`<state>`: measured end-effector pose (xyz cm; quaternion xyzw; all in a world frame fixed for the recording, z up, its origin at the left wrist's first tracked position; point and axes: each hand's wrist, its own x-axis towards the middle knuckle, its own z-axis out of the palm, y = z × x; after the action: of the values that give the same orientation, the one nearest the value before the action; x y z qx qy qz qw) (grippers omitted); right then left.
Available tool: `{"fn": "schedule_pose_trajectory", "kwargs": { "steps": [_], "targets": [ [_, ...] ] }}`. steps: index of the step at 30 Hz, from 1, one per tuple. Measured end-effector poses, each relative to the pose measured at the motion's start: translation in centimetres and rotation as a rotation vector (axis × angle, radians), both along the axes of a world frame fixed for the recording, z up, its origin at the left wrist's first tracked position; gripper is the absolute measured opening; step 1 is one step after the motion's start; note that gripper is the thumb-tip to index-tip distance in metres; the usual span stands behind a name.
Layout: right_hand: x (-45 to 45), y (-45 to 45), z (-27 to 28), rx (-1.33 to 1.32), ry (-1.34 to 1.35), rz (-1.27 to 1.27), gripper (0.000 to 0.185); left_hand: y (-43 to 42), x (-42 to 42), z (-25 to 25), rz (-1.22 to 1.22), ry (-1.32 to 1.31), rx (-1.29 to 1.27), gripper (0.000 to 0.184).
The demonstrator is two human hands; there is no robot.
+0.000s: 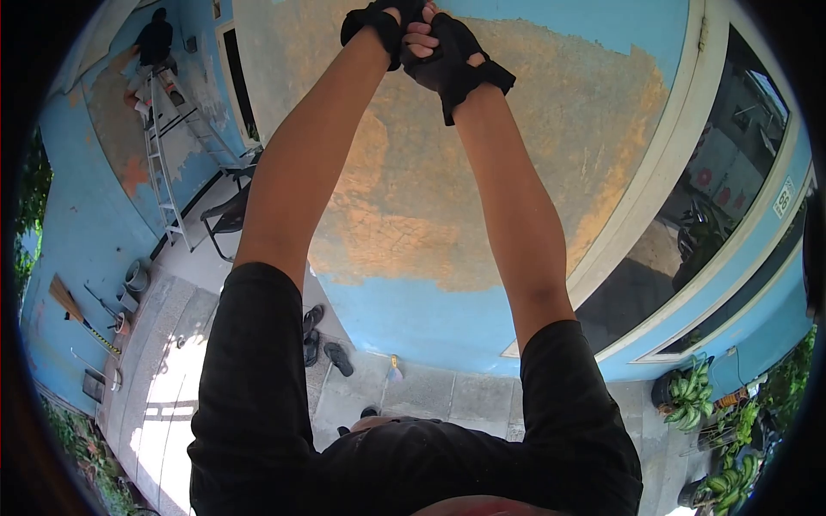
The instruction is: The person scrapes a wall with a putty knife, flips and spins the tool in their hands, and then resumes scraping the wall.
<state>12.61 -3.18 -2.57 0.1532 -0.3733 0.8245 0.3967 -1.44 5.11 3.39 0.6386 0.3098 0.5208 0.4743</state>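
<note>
High against the house wall [533,155], the wearer's hands met close together at the top of the view, both in black fingerless gloves with loose, flared cuffs. The right hand [447,60] had its bare fingers [420,39] curled inward and pressed side by side. The left hand [374,26] was partly cut off, so I could not tell how its fingers stood, nor whether anything lay in either grasp.

Behind them, the wall showed a broad patch of rough grey-brown plaster, ochre and finely cracked at lower left, ringed by ragged light-blue paint. To the right, a cream frame bordered dark, reflective glass [731,155].

Farther left, a slender metal stepladder [159,172] bore another person [157,43] in a dark top, beside similarly scuffed paint. A black-framed chair [228,215] stood near its foot. Dark sandals [339,359] lay on the slabbed floor [430,394], a stiff-bristled broom [67,299] leaned far left, and broad-leaved potted plants [688,396] grew at lower right.
</note>
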Motion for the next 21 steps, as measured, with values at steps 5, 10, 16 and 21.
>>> {"fn": "schedule_pose_trajectory", "kwargs": {
  "steps": [5,10,16,21],
  "targets": [
    [0.3,-2.2,-1.4,-0.1,-0.004,-0.055,0.011,-2.5,-0.6,-2.0,0.007,-0.002,-0.018,0.032],
    [-0.3,-1.3,-1.7,-0.102,0.02,0.03,0.012,-0.7,-1.6,-2.3,0.013,-0.021,-0.073,0.032],
    [-0.4,-0.9,-2.0,-0.017,0.023,-0.013,0.014,-1.0,-0.9,-2.3,0.003,-0.019,-0.1,0.032],
    [0.5,-0.7,-2.3,0.012,0.044,0.014,0.013,-1.5,0.2,-3.0,-0.02,-0.011,-0.133,0.033]
  ]
}}
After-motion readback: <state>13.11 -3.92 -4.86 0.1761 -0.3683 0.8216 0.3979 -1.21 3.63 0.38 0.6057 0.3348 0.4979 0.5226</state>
